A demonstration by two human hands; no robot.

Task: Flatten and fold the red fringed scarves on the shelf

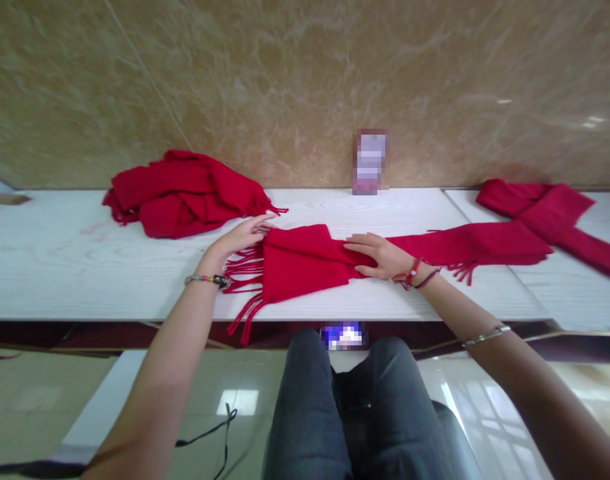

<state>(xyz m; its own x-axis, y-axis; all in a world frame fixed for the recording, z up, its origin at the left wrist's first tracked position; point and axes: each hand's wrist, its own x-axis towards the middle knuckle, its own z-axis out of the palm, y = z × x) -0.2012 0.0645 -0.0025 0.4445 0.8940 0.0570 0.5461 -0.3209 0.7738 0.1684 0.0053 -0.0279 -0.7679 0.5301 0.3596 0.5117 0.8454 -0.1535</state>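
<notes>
**Scarf (305,263) flat on desk (85,267), both grips down**

Scarf at frame ctr, fringe (241,275) over desk's near edge. Left grip (245,237) spread, fingertips on scarf's folded top edge. Right grip (379,257) open, flat on scarf mid-length. Scarf pile (185,193) upper left; 2nd scarf (549,207) far right.

white wooden table (85,267) against tan marble wall (305,67), glossy floor (485,400).
</notes>
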